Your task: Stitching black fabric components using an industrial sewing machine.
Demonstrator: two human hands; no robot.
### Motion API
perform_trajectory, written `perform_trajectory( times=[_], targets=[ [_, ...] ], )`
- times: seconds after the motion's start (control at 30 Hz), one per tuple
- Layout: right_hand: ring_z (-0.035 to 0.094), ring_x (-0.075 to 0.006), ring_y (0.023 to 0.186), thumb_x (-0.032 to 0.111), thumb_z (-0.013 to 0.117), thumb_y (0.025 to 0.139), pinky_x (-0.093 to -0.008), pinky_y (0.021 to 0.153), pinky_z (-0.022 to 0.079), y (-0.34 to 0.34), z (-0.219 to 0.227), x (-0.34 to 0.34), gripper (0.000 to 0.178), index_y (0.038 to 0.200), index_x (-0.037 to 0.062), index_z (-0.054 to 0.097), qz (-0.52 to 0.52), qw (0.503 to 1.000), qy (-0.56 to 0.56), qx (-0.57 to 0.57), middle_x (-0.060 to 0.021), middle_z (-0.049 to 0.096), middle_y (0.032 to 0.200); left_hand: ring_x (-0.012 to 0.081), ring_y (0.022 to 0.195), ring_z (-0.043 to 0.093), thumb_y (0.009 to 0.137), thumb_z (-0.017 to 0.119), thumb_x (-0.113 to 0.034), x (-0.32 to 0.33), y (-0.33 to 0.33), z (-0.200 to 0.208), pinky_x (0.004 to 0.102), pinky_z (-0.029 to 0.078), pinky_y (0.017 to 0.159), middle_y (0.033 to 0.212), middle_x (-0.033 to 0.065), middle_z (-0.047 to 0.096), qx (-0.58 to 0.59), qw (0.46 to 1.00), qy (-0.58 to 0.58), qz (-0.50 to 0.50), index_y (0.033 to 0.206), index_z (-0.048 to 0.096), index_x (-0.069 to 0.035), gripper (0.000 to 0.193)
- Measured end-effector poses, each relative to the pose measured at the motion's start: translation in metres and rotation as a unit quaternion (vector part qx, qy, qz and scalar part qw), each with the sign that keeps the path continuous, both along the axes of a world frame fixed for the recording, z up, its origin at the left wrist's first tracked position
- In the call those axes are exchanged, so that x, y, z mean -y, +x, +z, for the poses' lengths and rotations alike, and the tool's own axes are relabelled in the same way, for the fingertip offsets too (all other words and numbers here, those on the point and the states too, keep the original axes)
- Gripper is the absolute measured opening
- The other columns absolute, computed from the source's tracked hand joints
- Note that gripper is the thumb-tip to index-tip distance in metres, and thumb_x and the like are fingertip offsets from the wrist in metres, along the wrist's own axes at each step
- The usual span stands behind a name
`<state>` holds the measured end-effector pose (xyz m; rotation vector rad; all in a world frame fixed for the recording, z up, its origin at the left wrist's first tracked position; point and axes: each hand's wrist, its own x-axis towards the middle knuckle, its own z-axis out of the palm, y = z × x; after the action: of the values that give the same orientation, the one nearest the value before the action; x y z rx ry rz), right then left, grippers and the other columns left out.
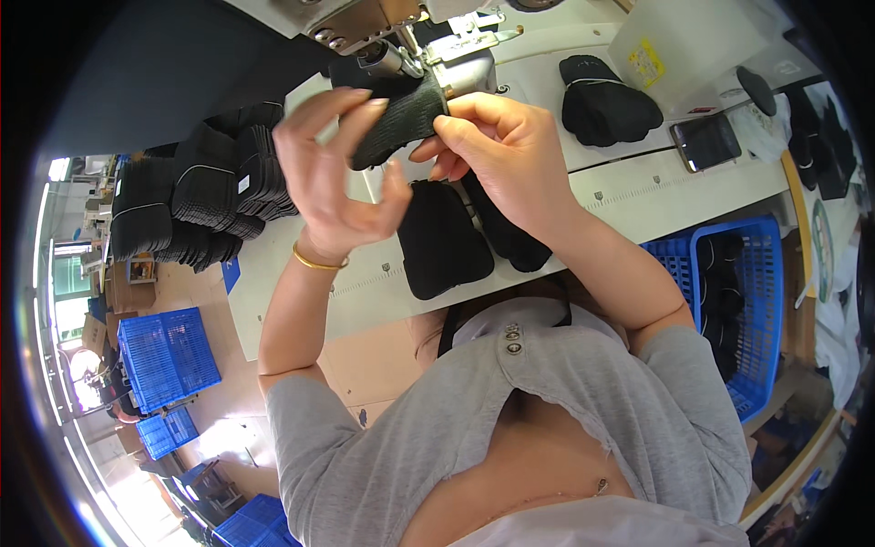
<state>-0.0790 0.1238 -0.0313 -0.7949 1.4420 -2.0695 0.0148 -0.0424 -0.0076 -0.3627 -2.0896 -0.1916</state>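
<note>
Your two bare hands at the white sewing table, seen from the head. Your right hand (497, 150) holds a small black ribbed knit piece (406, 118) in a narrow pinch, thumb and fingers closed on its right edge. The piece lies under the head of the metal sewing machine (392, 23), at the far side of the table, between your two hands. Your left hand (333, 178) (blurred, with a thin gold-coloured bangle (319, 263) at its wrist) stands wide, thumb and fingers spread apart beside the left edge of the piece; whether its fingertips touch the cloth you cannot tell.

Nearer your body, two flat black fabric bundles (444, 244) lie side by side on the white sewing table (629, 205). To your left rise tall stacks of folded black fabric pieces (205, 178). To your right lie a black fabric bundle bound with a pale band (606, 105) and, farther right, a dark rectangular phone (706, 143), near a large translucent white plastic bin (674, 50). Below the table's right end, a blue slatted plastic basket (761, 310) contains more black pieces
</note>
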Motion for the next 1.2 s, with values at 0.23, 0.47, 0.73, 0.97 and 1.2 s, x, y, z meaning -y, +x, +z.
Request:
perform_trajectory(
  times=[0.23,0.47,0.73,0.97,1.2],
  targets=[
    [0.063,-0.0055,0.077,0.010,0.061,0.096,-0.0228,0.070,0.053,0.012,-0.015,-0.005,0.023,0.113,-0.0040,0.068,-0.041,0.999,-0.003,-0.033,-0.0048,0.073,0.090,0.0268,0.090,0.068,0.066,0.073,0.012,-0.010,-0.014,-0.004,0.0337,0.058,0.073,0.102,0.0100,0.071,-0.028,0.996,-0.079,-0.006,0.102,0.076,0.002,0.037],
    [0.062,-0.0075,0.098,0.006,0.052,0.097,-0.0245,0.088,0.050,0.027,-0.010,-0.007,0.035,0.130,-0.0048,0.060,0.047,0.997,-0.046,0.047,-0.0080,0.072,0.111,0.0257,0.088,0.070,0.067,0.073,0.011,-0.012,-0.015,-0.005,0.0321,0.060,0.072,0.098,0.0104,0.073,-0.034,0.997,-0.065,-0.011,0.098,0.077,0.002,0.033],
    [0.059,-0.0161,0.123,-0.002,0.047,0.096,-0.0314,0.107,0.045,0.038,-0.007,-0.001,0.042,0.137,-0.0065,0.053,0.068,0.982,-0.138,0.110,-0.0132,0.064,0.130,0.0225,0.089,0.071,0.064,0.072,0.003,-0.006,-0.011,0.000,0.0299,0.060,0.071,0.096,0.0082,0.074,-0.024,0.992,-0.119,-0.013,0.096,0.078,0.001,0.032],
    [0.055,-0.0193,0.129,-0.004,0.046,0.097,-0.0352,0.112,0.045,0.032,-0.001,0.005,0.043,0.140,-0.0091,0.049,0.088,0.981,-0.141,0.097,-0.0157,0.058,0.139,0.0231,0.090,0.071,0.068,0.072,0.004,0.001,-0.014,0.005,0.0303,0.060,0.073,0.099,0.0076,0.074,-0.009,0.991,-0.135,-0.009,0.098,0.077,0.000,0.031],
    [0.054,-0.0183,0.131,-0.005,0.047,0.097,-0.0340,0.111,0.045,0.030,0.002,0.010,0.046,0.143,-0.0087,0.045,0.100,0.980,-0.135,0.103,-0.0147,0.056,0.141,0.0238,0.090,0.070,0.065,0.070,0.004,0.005,-0.019,0.005,0.0312,0.060,0.072,0.100,0.0082,0.073,-0.012,0.991,-0.136,-0.002,0.100,0.076,0.001,0.035]
  ],
)
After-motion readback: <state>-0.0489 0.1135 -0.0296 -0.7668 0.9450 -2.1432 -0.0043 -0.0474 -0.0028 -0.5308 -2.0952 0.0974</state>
